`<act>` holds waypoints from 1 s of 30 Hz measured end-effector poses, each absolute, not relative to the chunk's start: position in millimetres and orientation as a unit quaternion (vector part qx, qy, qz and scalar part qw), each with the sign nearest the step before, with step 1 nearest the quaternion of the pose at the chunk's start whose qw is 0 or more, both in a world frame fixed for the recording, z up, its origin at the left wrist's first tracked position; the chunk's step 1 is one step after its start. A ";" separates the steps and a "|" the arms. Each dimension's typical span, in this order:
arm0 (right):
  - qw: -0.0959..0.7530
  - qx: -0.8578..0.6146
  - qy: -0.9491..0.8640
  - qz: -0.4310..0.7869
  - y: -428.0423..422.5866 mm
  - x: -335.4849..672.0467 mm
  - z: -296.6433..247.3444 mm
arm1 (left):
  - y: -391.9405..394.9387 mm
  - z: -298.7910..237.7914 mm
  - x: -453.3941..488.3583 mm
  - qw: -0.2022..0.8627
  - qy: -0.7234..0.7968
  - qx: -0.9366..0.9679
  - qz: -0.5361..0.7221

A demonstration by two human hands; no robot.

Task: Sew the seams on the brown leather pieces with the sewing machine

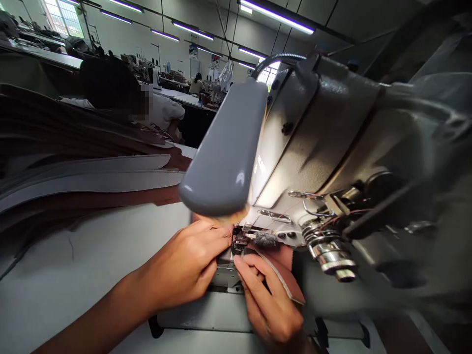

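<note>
A sewing machine [306, 132] fills the right side, its presser foot [239, 241] low between my two hands. Under the foot runs a reddish-brown piece of material [285, 278] with a pale cut edge; I cannot tell whether it is leather or cloth. My left hand [190, 258] is closed just left of the foot, fingers pressed together on the material. On the near right side, my right hand [269, 300] pinches the same piece, thumb and fingertips close to the foot. The needle tip and the stitch line are hidden.
A grey lamp-like cover [226, 147] hangs over the stitching spot. Stacked brown and white strips [92, 179] lie at the left on the white table [110, 246]. The thread tension knob [337, 265] juts out at right. Beyond, a person [114, 91] bends forward.
</note>
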State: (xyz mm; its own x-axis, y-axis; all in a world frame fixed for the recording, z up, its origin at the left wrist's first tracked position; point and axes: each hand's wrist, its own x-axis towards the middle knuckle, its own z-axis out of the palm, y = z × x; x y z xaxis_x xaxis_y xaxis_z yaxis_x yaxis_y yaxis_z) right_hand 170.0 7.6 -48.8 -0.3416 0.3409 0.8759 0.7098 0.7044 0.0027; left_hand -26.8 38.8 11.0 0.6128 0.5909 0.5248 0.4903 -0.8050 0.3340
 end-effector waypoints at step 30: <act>0.473 -0.393 -0.764 -0.193 -24.7 173.6 -36.6 | 39.6 13.8 -30.9 0.076 0.307 0.901 0.296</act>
State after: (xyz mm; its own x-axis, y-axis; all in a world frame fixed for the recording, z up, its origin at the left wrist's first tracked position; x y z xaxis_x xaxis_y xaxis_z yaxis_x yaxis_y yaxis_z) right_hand 173.6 -24.7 -36.6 -0.2433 0.4184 0.8750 0.7839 0.6161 -0.0766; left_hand -30.9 39.6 13.8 0.6359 0.5987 0.4871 0.5090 -0.7997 0.3185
